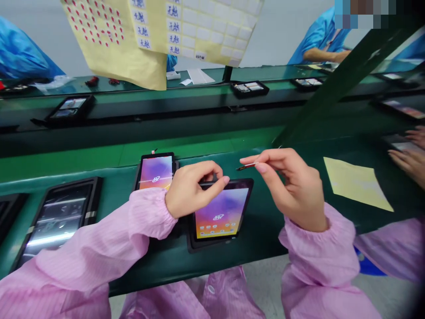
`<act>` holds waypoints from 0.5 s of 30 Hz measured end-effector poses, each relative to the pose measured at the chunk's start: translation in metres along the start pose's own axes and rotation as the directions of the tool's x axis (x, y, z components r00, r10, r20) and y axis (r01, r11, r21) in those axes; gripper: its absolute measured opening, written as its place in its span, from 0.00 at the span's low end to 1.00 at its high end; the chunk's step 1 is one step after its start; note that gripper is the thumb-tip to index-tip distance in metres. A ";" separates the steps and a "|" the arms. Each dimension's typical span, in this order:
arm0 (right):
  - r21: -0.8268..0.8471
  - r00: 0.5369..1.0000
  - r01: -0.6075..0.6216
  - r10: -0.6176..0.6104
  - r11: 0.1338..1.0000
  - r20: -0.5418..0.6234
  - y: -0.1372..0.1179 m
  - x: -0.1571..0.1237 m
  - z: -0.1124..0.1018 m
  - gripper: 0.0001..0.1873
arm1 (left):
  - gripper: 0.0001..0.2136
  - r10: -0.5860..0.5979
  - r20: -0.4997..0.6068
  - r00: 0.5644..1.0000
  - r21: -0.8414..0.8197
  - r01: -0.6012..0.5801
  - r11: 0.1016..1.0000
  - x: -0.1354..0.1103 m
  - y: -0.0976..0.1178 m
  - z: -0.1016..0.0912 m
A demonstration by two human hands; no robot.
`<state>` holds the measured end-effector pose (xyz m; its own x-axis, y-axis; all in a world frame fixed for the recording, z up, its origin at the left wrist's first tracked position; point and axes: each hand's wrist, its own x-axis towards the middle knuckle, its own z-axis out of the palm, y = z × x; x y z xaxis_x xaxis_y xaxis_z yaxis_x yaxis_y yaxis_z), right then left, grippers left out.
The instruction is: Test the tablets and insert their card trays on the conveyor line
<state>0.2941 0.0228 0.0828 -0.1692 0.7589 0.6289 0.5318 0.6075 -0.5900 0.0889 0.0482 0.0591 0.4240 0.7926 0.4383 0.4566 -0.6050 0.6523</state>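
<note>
Two lit smartphones side by side on the green counter [139, 155]: which one under the hands?

The nearer smartphone [217, 217], in a black tray [190, 243], just below the left hand [194, 190]. Curled fingers [212, 170] over its top edge, tips on a thin dark bar, too hidden to name.

And the right hand [288, 186]?

Thumb and forefinger pinching a slim dark-tipped pick [246, 167], other fingers loosely curled. Tip pointing left, above the screen's upper corner, not touching.

Worst risk from here?

A scratched screen, from that tip slipping out of so light a pinch. Or a dropped pick, lost beside the tray. Also a knock to the farther smartphone [156, 172], just behind the left wrist.

Anything else around, anything in the way?

In the way, the left hand's own fingers, right over the nearer smartphone's top edge. Toward the counter's left end, a dark glass panel [59, 212]. Near the right end, a yellow paper sheet [357, 184], and at the picture's right edge, a co-worker's hands [411, 155]. Overhead, a slanting green strut [345, 79].
</note>
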 end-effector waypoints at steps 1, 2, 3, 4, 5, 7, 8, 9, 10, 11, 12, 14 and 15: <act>-0.025 0.995 0.023 -0.020 0.999 0.095 -0.006 0.003 -0.005 0.03 | 0.07 0.035 -0.016 0.999 -0.009 -0.035 0.999 -0.004 0.004 -0.001; -0.043 0.983 0.048 -0.040 0.998 0.180 -0.011 0.005 -0.008 0.03 | 0.06 0.059 -0.040 0.997 -0.023 -0.060 0.998 -0.009 0.008 -0.002; -0.055 0.966 0.077 -0.061 0.995 0.252 -0.016 0.006 -0.010 0.02 | 0.05 0.072 -0.074 0.995 -0.045 -0.075 0.996 -0.013 0.011 -0.002; -0.065 0.948 0.108 -0.083 0.992 0.308 -0.021 0.007 -0.010 0.03 | 0.04 0.073 -0.116 0.991 -0.078 -0.082 0.994 -0.018 0.013 -0.002; -0.073 0.931 0.139 -0.105 0.988 0.349 -0.025 0.008 -0.010 0.03 | 0.04 0.063 -0.157 0.986 -0.120 -0.082 0.989 -0.022 0.015 -0.002; -0.089 0.903 0.192 -0.141 0.977 0.405 -0.033 0.010 -0.006 0.04 | 0.04 0.036 -0.226 0.973 -0.219 -0.087 0.972 -0.029 0.017 0.000; -0.101 0.893 0.212 -0.151 0.972 0.425 -0.036 0.010 -0.004 0.03 | 0.04 0.026 -0.248 0.968 -0.266 -0.094 0.959 -0.032 0.018 0.002; -0.113 0.882 0.229 -0.157 0.967 0.445 -0.039 0.011 -0.001 0.02 | 0.05 0.019 -0.265 0.964 -0.307 -0.103 0.946 -0.035 0.018 0.003; -0.125 0.871 0.243 -0.160 0.962 0.465 -0.042 0.012 0.001 0.02 | 0.05 0.015 -0.281 0.960 -0.341 -0.114 0.933 -0.037 0.018 0.004; -0.134 0.860 0.257 -0.163 0.957 0.484 -0.044 0.012 0.003 0.02 | 0.06 0.012 -0.296 0.955 -0.367 -0.125 0.922 -0.039 0.019 0.005; -0.142 0.853 0.267 -0.166 0.953 0.494 -0.046 0.013 0.004 0.02 | 0.06 0.010 -0.310 0.951 -0.384 -0.135 0.914 -0.040 0.020 0.006; -0.149 0.853 0.275 -0.169 0.950 0.494 -0.050 0.013 0.003 0.03 | 0.07 0.008 -0.333 0.943 -0.398 -0.148 0.905 -0.042 0.022 0.007; -0.147 0.855 0.271 -0.169 0.951 0.490 -0.051 0.014 0.003 0.03 | 0.07 0.006 -0.341 0.940 -0.401 -0.152 0.903 -0.043 0.023 0.008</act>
<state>0.2625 0.0027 0.1204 -0.6408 0.6616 0.3895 0.5816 0.7495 -0.3163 0.0873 -0.0007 0.0505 0.1343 0.7672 0.6272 0.0343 -0.6361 0.7708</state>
